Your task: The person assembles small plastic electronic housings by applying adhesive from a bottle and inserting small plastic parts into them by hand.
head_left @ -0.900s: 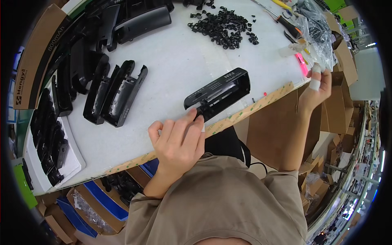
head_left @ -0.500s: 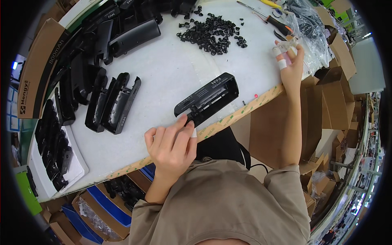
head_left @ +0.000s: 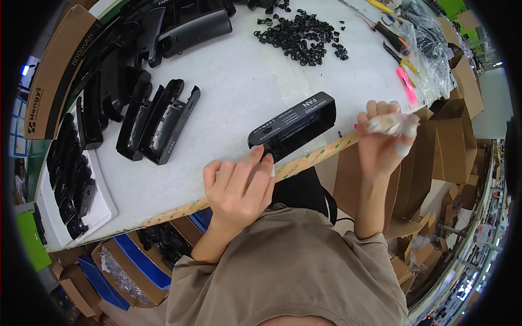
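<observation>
A black hollow fan housing [head_left: 291, 122] with white lettering lies at the table's front edge, its open side toward me. My left hand [head_left: 239, 185] grips its near left end with thumb and fingertips; one finger has white tape. Over the table edge, right of the housing, my right hand [head_left: 380, 138] is raised, its fingers closed around a crumpled whitish wad [head_left: 390, 124] whose kind I cannot make out. White wrapping covers some of that hand's fingers. A pile of small black clips [head_left: 304, 38] lies farther back.
More black housings [head_left: 168, 122] stand at the left, with others in a white tray [head_left: 103, 209] and heaped at the back. A pink marker [head_left: 406, 85], pliers [head_left: 399, 57], a screwdriver [head_left: 389, 35] and clear plastic bags [head_left: 429, 49] lie at right. Cardboard boxes [head_left: 454, 127] stand beyond.
My right hand has come back from the plastic bags toward the housing, with the whitish wad in it, uncovering the pink marker. My left hand stays on the housing.
</observation>
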Available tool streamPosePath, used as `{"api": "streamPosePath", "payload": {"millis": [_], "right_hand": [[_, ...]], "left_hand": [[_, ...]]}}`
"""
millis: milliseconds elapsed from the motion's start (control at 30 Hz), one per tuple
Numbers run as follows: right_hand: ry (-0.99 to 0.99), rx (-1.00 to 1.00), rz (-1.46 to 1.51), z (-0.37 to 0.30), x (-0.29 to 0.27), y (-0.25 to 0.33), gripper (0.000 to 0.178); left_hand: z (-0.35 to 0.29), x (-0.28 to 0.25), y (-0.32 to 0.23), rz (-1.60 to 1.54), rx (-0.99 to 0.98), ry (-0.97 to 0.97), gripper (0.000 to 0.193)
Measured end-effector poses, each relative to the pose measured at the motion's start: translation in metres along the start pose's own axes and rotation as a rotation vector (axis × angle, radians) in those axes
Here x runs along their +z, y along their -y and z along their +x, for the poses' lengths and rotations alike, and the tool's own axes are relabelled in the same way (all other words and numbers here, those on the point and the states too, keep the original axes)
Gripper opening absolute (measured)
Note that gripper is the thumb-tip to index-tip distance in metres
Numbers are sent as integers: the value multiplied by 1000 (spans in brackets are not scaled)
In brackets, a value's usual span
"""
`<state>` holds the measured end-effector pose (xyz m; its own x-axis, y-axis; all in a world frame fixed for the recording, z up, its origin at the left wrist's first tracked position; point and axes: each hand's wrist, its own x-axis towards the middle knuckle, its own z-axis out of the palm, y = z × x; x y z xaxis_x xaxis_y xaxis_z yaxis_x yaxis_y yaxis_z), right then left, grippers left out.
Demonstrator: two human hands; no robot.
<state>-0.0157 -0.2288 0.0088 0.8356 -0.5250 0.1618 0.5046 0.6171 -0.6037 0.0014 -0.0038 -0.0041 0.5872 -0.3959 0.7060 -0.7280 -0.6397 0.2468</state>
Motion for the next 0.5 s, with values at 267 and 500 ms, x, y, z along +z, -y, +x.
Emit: {"api": "streamPosePath", "payload": {"millis": [267,500], "right_hand": [[224,-85,-339,-22,26,-29,28],[237,-111,-733,-27,31,-30,27]], "left_hand": [[0,1,0,11,22,-33,9],[-1,1,0,19,14,-40,8]]}}
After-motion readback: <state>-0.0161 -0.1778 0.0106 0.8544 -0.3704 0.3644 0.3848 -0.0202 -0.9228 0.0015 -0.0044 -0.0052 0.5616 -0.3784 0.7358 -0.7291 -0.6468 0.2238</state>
